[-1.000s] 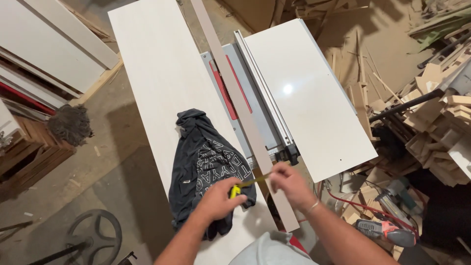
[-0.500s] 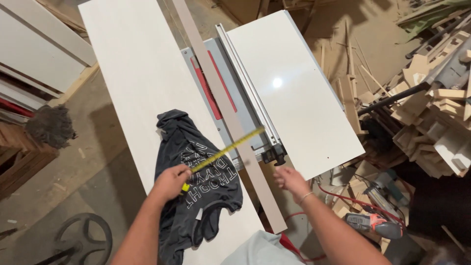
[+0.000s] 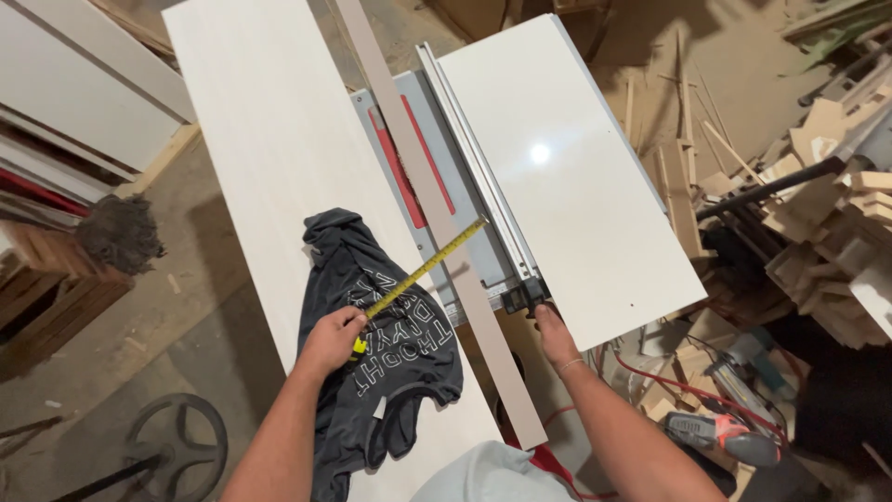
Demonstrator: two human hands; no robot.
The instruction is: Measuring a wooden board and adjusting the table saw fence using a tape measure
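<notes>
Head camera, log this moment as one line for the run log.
left hand: holds tape measure stretched to fence | right hand: on fence lock handle | long strip: lying on saw table | dark shirt: on board

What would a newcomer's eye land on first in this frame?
Probably the yellow tape measure, stretched diagonally from the left hand over a dark shirt to the saw fence. The right hand grips the fence's black handle at the table saw's near edge. A long thin strip lies along the saw top.
</notes>
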